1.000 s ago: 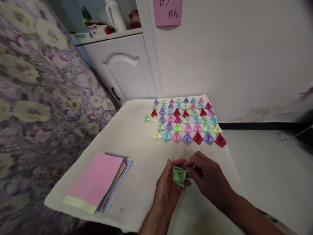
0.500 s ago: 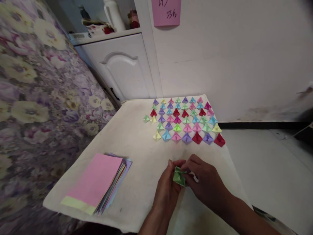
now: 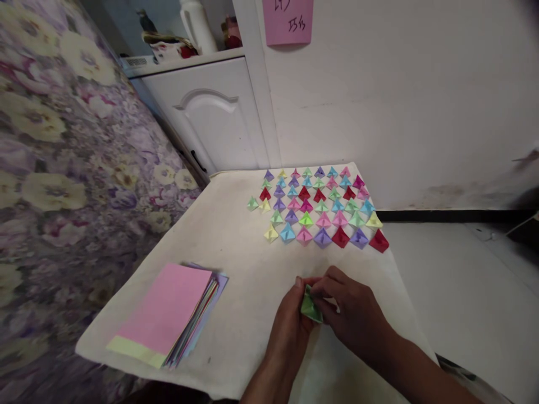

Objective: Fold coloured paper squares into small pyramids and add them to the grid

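A small green folded paper [image 3: 310,310] is held between both hands above the near part of the table. My left hand [image 3: 289,320] grips it from the left side, thumb upright along its edge. From the right, my right hand [image 3: 351,303] pinches the paper's upper edge between thumb and fingers. The fingers cover part of the folds. Beyond the hands, rows of small folded paper pieces [image 3: 323,237] in red, purple, blue, pink, green and yellow lie on the table [image 3: 236,247].
At the table's left lies a stack of coloured paper sheets [image 3: 168,308], pink on top. A floral curtain [image 3: 80,185] hangs along the left side. A white cabinet [image 3: 210,112] and a wall [image 3: 404,101] with a pink note [image 3: 288,22] stand behind the table.
The fingers of my right hand have closed in on the green paper's upper edge, and its opening looks narrower. Both hands stay in nearly the same place.
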`<state>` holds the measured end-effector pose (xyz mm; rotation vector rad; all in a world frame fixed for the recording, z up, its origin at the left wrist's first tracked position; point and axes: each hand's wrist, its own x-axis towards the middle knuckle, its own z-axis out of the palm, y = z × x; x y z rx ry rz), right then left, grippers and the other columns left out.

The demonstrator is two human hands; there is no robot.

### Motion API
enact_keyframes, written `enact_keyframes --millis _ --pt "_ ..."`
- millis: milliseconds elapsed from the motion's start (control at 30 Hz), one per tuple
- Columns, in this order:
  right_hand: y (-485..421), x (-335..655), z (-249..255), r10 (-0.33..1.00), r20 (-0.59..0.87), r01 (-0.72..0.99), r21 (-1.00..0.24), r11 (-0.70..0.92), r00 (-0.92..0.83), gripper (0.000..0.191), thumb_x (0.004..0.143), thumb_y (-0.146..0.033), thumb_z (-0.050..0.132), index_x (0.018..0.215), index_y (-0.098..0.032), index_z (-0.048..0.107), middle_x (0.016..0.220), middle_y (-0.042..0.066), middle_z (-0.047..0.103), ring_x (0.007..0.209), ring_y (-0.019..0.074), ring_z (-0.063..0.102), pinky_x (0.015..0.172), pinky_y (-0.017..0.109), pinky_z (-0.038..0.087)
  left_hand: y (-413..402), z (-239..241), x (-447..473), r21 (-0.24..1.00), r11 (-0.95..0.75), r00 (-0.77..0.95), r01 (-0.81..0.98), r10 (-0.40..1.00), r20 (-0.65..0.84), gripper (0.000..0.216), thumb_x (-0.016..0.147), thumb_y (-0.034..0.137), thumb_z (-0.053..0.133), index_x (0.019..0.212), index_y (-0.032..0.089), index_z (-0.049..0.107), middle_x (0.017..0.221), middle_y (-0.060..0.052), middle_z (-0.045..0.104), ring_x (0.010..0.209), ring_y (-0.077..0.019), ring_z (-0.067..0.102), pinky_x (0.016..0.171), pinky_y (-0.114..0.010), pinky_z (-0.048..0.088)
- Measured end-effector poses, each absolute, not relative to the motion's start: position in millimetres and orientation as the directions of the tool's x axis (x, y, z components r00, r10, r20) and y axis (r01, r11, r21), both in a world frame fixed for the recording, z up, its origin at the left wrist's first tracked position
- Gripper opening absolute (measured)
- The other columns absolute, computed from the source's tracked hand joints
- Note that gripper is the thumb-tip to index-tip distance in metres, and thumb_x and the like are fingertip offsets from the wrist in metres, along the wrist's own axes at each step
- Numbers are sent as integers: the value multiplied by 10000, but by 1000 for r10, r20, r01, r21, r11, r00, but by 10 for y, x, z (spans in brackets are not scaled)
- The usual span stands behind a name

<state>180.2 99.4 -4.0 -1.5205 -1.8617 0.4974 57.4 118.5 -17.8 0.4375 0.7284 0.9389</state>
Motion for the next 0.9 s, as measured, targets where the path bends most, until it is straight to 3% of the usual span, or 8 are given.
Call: enact_keyframes --millis 367,600,900 --pt "991 1789 -43 964 253 698 -675 239 -85 124 794 -133 509 776 -216 600 788 -8 555 648 107 555 571 197 401 1168 -179 589 694 506 357 -512 860 -364 378 827 425 512 937 95 660 765 -88 665 696 -169 595 611 -249 436" --pt "993 1771 -41 958 276 726 -643 245 -79 128 790 -127 498 754 -210 588 752 -12 539 618 102 527 559 199 377 1149 -173 565 746 504 417 -435 847 -329 404 872 442 409 964 118 630 687 -48 596 595 -140 536 493 -229 381" --pt "1015 1806 -28 974 225 674 -716 183 -25 198 679 -25 497 723 -207 562 735 -32 519 576 86 501 541 190 367 1195 -61 475 795 508 539 -330 793 -283 199 771 191 587 962 139 607 721 -25 565 580 -97 490 483 -201 334"
